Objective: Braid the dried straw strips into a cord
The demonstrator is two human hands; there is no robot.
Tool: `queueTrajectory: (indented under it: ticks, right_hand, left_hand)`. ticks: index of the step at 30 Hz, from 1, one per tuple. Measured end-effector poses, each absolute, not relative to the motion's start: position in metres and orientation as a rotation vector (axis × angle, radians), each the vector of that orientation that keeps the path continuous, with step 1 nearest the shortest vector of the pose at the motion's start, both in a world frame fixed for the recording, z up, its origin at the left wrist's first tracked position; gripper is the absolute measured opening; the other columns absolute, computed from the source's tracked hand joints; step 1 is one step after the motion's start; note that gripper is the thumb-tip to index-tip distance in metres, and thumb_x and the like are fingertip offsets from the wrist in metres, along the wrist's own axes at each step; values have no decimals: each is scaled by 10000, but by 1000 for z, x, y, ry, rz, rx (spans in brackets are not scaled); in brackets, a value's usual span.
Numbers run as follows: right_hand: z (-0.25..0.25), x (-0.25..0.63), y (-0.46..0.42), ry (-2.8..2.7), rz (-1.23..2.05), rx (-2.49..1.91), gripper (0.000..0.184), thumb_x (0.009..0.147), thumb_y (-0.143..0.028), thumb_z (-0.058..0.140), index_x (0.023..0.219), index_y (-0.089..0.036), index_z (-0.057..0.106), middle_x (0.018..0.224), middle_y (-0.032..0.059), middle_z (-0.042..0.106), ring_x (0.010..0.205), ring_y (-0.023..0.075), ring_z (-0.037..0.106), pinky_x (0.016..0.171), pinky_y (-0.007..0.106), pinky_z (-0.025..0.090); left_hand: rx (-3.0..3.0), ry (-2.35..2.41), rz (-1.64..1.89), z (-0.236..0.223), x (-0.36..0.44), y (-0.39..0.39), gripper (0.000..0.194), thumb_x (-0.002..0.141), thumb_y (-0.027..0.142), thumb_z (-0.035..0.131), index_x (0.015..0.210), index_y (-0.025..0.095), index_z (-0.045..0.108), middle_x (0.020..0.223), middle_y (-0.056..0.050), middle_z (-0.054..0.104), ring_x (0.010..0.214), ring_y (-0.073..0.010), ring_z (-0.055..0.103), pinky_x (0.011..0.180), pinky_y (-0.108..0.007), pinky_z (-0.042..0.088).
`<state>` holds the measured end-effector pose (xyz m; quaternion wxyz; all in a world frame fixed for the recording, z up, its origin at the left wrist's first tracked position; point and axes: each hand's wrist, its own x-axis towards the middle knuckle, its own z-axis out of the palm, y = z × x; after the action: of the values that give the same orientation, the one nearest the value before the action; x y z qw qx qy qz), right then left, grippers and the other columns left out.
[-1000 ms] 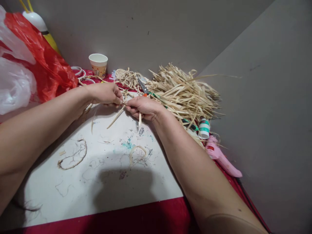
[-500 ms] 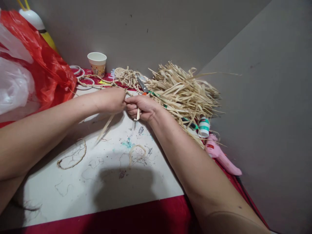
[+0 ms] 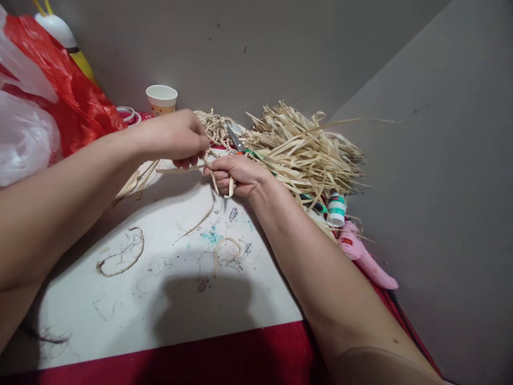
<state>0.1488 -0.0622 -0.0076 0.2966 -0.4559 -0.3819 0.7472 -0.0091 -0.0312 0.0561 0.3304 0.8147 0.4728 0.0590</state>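
Observation:
My right hand [image 3: 236, 175] is closed in a pinch on straw strips at the middle of the white board. One pale straw strip [image 3: 178, 170] sticks out leftward from its fingertips, and short ends hang below the fingers. Just above and to the left is my left hand [image 3: 186, 140], raised with its fingers curled downward; what they hold, if anything, is hidden. Between the two hands shows a bit of twisted straw cord [image 3: 207, 155]. A thin strand [image 3: 202, 219] trails down across the board under my right hand.
A heap of dry straw [image 3: 300, 149] lies at the back right, with scissors [image 3: 236, 140] beside it. Along the right edge are a white-and-green bottle [image 3: 336, 208] and a pink glue gun [image 3: 366, 256]. A paper cup [image 3: 161, 99] and a red plastic bag [image 3: 68, 80] are at left.
My left hand has lifted up and left, away from my right fingers. The strip at the left has swung from slanting down to nearly level. My right hand has stayed almost still.

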Motion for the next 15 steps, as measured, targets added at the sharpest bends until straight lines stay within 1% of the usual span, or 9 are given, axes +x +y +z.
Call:
queueTrajectory:
  ticks: [2,3,5,8,11,15]
  right_hand:
    - [-5,151,-63,-1031,1970,-1207,141,835,-111,452,702,-114,497,422,-105,234,329,18,168,319,124,172]
    - [-4,151,-64,-1042,1957,-1204,132,835,-112,459,712,-106,506,424,-106,235,331,17,170,320,121,171]
    - [-2,151,-65,-1065,1947,-1203,137,834,-107,459,707,-102,509,425,-105,233,333,17,168,317,116,166]
    - [-1,151,-65,-1104,1928,-1218,129,825,-100,468,704,-102,513,427,-103,242,331,20,176,313,116,162]
    - [-1,152,-64,-1139,1913,-1236,112,826,-100,479,726,-93,529,433,-100,256,335,20,186,317,119,164]
    - [-3,152,-61,-1194,1979,-1280,154,853,-83,449,736,-75,549,430,-99,247,342,20,174,325,127,153]
  left_hand:
    - [2062,1334,290,46,-12,-18,110,722,207,556,706,115,614,591,-34,569,592,-111,544,579,-214,366]
    - [1988,1320,246,39,-12,-15,89,707,202,574,701,123,614,585,-27,566,582,-103,531,567,-207,359]
    - [1781,1178,127,25,-9,-13,98,725,196,544,673,136,601,563,-15,542,521,-82,484,516,-204,329]
    - [1547,1002,64,15,-4,-16,156,752,194,491,616,149,554,518,11,474,409,-48,355,428,-216,227]
    - [1560,996,81,16,-5,-18,136,724,205,543,601,148,553,475,41,391,366,-29,243,407,-230,137]
    - [1670,1005,57,19,-10,-15,113,708,217,604,627,138,604,458,49,371,361,-30,251,415,-232,145]
